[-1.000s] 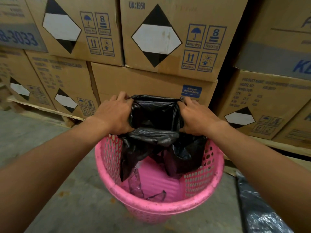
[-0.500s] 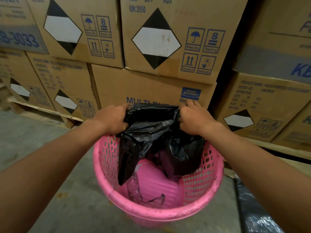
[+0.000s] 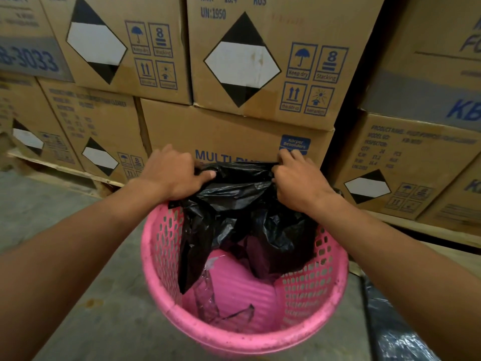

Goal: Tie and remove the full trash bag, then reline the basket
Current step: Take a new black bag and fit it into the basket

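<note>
Over the pink basket [image 3: 244, 342], a crinkled, glossy black bag [image 3: 242, 209], half inside.

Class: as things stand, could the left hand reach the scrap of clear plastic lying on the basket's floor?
Probably not yet: the left hand grips the black bag, which hangs over the clear plastic scrap inside the pink basket.

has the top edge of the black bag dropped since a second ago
Yes. The black bag top, gripped by the left hand and right hand, sank toward the pink basket rim.
</note>
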`<act>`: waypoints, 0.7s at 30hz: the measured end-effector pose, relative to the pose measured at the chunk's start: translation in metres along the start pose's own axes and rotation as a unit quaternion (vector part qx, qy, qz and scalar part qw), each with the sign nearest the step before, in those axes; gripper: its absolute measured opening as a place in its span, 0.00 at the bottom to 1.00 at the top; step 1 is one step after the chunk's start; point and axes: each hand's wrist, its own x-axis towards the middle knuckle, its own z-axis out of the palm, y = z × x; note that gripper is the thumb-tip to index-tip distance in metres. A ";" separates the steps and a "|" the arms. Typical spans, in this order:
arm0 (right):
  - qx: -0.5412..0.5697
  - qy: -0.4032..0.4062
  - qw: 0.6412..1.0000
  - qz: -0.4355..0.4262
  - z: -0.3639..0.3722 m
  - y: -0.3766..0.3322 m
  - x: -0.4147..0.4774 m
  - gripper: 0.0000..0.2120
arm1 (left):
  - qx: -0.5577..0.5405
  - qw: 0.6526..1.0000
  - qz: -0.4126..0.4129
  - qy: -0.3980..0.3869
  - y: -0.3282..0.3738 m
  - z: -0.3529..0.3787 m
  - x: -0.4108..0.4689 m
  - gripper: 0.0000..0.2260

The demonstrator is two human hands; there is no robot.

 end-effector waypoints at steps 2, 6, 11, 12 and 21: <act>-0.018 0.039 0.999 -0.019 0.001 -0.003 0.002 0.08 | 0.049 0.999 0.007 0.015 0.001 -0.002 0.001 0.25; 0.019 0.057 0.998 -0.025 0.003 -0.008 0.009 0.15 | 0.128 0.990 0.018 0.058 0.007 -0.008 -0.001 0.28; 0.105 0.010 0.994 0.002 0.007 -0.010 0.015 0.18 | -0.223 0.972 0.068 -0.031 0.022 -0.004 0.016 0.24; 0.118 0.000 0.993 0.010 0.008 -0.009 0.016 0.18 | -0.235 0.968 0.062 -0.059 0.023 0.001 0.018 0.23; 0.195 -0.146 0.968 0.057 0.008 -0.003 0.016 0.32 | -0.336 0.923 0.017 -0.184 0.010 0.013 0.023 0.12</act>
